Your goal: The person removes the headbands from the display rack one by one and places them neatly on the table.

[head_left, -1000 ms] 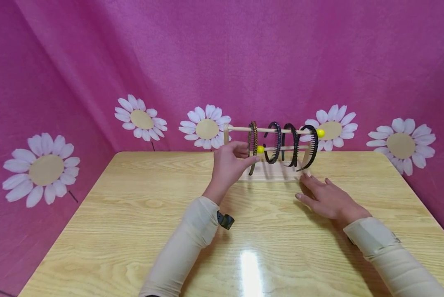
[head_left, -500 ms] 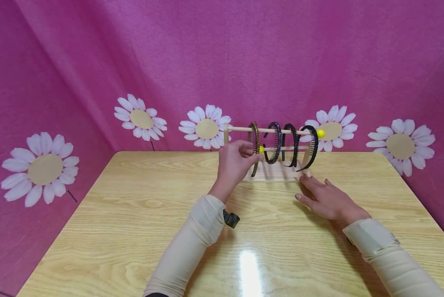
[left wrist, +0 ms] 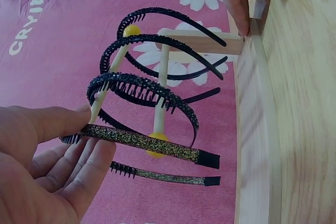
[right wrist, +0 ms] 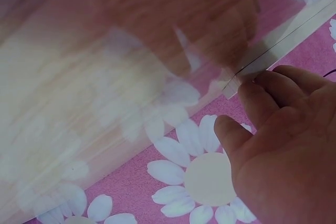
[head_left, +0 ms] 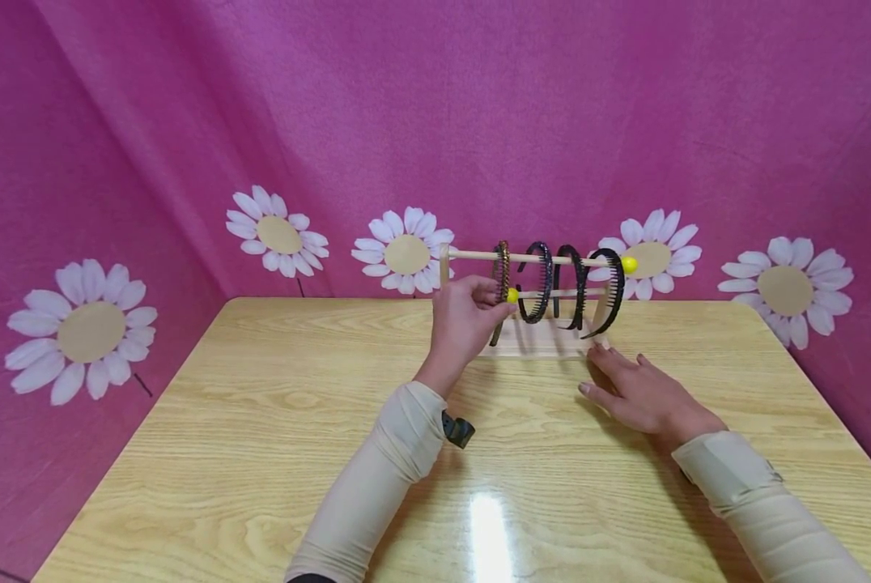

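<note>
My left hand [head_left: 463, 320] pinches a gold glitter headband [left wrist: 144, 142] between thumb and fingers. This headband loops over the upper rod of a wooden headband stand [head_left: 533, 348], near the yellow ball [head_left: 512, 296] on the end of the lower rod. To its right hang several dark headbands: a sparkly toothed one [head_left: 547, 279], a black one [head_left: 579, 283], and another black one [head_left: 614, 283] beside the second yellow ball [head_left: 629, 265]. With fingers extended, my right hand [head_left: 643, 397] touches the right end of the stand's base; in the right wrist view its fingertips [right wrist: 249, 90] meet the base edge.
The stand rests toward the back of a light wood-grain table [head_left: 261, 461]. Behind it hangs a pink cloth [head_left: 435, 121] printed with white daisies. A dark strapped device [head_left: 459, 429] shows at my left wrist.
My left hand has shifted slightly to the right, and the gold headband has slid a little along the upper rod with it. The right hand keeps its place on the base.
</note>
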### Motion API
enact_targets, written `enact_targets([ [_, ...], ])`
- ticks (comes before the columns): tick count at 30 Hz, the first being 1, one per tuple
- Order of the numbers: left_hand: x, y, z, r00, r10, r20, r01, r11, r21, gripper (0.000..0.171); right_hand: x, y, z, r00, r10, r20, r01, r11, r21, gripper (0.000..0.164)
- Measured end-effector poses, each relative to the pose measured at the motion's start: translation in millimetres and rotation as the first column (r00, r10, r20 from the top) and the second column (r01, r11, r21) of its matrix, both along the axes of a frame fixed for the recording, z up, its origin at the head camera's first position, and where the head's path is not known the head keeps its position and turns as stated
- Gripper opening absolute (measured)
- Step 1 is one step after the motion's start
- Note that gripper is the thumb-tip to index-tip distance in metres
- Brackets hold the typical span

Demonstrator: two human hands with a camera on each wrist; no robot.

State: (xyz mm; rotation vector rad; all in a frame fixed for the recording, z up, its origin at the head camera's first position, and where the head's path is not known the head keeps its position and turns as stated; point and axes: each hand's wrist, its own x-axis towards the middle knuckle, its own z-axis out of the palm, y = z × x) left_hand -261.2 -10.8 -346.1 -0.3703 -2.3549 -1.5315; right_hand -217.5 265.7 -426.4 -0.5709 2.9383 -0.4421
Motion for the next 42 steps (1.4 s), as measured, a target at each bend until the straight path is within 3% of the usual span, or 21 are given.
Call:
enact_targets([
  [24,2.2,-4,12.5,0.998,0.061,-0.004,-0.061,0.995,-0.079,0.021,-1.0,-1,-1.2,1.0,-0.013,0.017,0.013,1.0,0.002,0.085],
  [31,1.9,-5,12.3,0.998,0.041,0.056,-0.038,0.998,-0.046,0.024,-1.8,0,-0.3,0.999,-0.022,0.037,0.022,1.0,-0.003,0.087],
  [42,0.7,-5,8.9,0.998,0.038,0.054,-0.039,0.999,0.018,0.032,-1.0,0,-0.8,0.999,-0.016,0.036,0.017,1.0,-0.018,0.086],
])
